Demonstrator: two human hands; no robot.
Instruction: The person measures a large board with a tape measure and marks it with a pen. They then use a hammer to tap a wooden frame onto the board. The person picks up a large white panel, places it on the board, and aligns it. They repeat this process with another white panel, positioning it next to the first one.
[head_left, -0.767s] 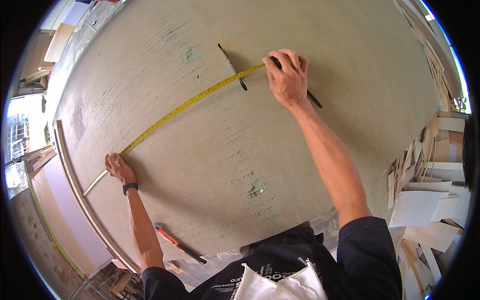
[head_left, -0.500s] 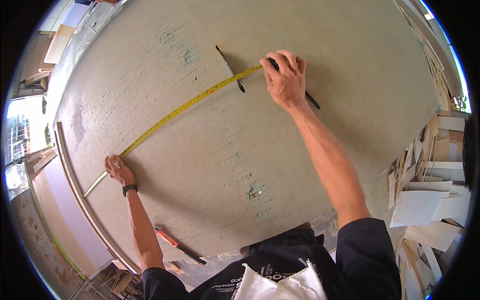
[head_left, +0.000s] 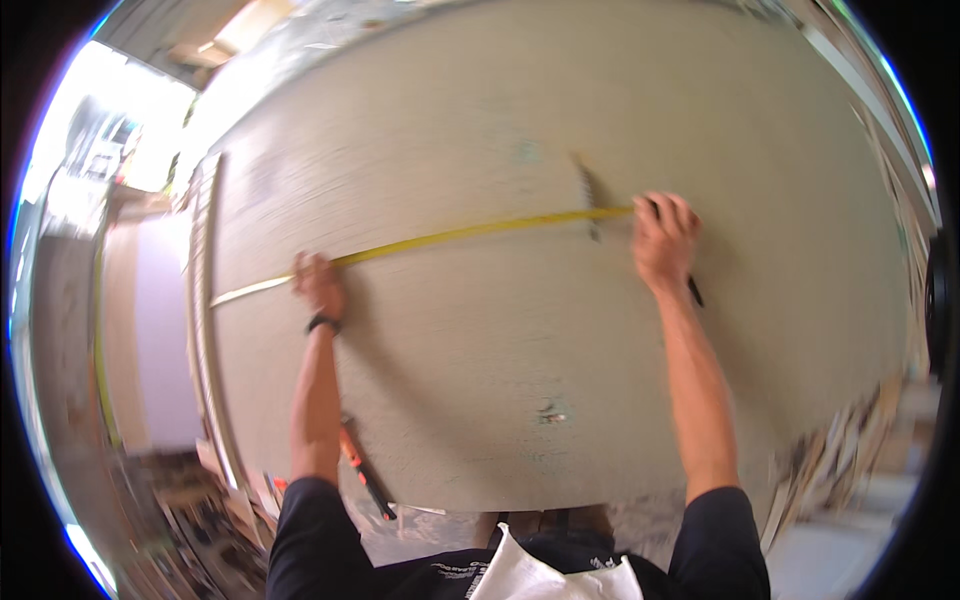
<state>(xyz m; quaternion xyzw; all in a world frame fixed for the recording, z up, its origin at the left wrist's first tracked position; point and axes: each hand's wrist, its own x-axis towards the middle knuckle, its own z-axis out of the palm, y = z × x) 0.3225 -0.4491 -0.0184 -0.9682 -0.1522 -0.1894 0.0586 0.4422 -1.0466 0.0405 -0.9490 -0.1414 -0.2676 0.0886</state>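
A yellow tape measure [head_left: 470,231] stretches across a large grey-brown board [head_left: 480,340], its pale end reaching the strip along the board's left edge. My left hand [head_left: 320,285] has its fingers closed on the blade near that end. In my right hand [head_left: 665,240] is the tape's case, mostly hidden by the fingers. A thin black stick-like piece [head_left: 696,291] juts out below this hand. Left of my right hand, a slim dark object [head_left: 587,195] lies across the tape's line, blurred. An orange and black utility knife [head_left: 366,468] rests near the board's front edge, beside my left forearm.
A long narrow strip [head_left: 203,300] borders the board on the left. Beyond it stand pale panels [head_left: 165,335]. Wood offcuts [head_left: 830,460] are heaped at the lower right, and more scraps [head_left: 200,500] lie at the lower left.
The whole view has swung, so the board and tape appear turned, with the tape more level. Both hands keep their hold on the tape and appear further right in the picture.
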